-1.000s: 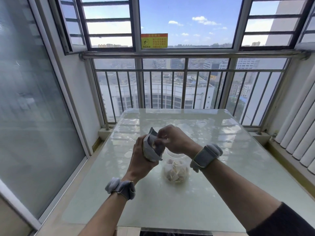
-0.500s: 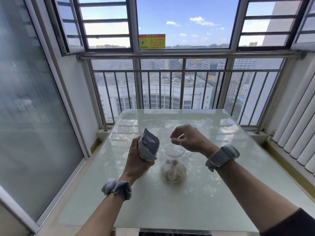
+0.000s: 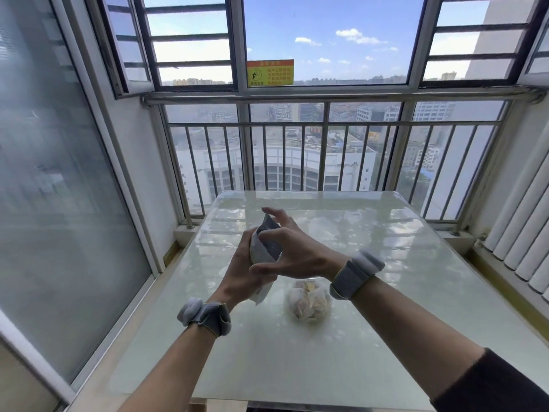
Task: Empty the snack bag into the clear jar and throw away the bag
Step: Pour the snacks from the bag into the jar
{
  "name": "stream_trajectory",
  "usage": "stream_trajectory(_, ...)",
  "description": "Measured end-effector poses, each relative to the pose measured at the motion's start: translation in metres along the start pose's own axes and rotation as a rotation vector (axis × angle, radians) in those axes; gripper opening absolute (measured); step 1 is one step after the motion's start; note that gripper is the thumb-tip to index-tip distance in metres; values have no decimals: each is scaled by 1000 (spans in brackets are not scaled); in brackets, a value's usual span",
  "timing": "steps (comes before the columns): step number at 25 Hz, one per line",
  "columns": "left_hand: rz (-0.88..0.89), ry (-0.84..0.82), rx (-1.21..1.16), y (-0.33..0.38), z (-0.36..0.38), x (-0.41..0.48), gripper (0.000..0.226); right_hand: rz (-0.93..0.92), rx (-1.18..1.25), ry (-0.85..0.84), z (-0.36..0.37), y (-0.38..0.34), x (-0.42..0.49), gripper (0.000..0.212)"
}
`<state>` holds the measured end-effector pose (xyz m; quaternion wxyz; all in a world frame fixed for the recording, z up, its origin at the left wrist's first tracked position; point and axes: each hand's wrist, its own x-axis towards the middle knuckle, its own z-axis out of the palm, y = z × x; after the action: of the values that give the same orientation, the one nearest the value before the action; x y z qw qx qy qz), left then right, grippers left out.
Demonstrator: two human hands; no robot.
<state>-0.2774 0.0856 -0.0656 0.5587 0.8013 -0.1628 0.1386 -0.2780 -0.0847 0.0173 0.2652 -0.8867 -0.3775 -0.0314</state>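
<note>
Head view: the left hand [image 3: 240, 275] grips the snack bag [image 3: 265, 245] upright above the table [image 3: 416, 263], left of the filled clear jar [image 3: 310, 301]; the right hand [image 3: 292, 251], fingers spread, presses its side. Pouring looks done; crumpling and binning likely follow

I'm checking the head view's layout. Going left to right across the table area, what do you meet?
Left wristband → left hand → snack bag → clear jar → right wristband.
</note>
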Motion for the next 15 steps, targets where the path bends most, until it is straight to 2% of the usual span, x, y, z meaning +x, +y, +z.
stream_trajectory(3, -27, 36, 0, 2, -1, 0, 78, -47, 13, 99, 3, -5, 7, 23)
stream_trajectory(5, -51, 67, -20, -1, -3, -2, 78, -55, 15, 168, 2, -7, 11, 22)
stream_trajectory(9, -166, 50, -108, -13, -19, -10, 103, 19, 131, 337, -10, -2, 19, 28)
stream_trajectory(12, -343, 107, -345, -17, -30, -13, 119, 59, 294, 441, -17, 4, 23, 26)
stream_trajectory(13, -382, 116, -479, -16, -31, -12, 116, 76, 352, 468, -18, 5, 24, 23)
stream_trajectory(15, -384, 127, -693, -12, -30, -8, 89, 121, 446, 520, -17, 7, 25, 25)
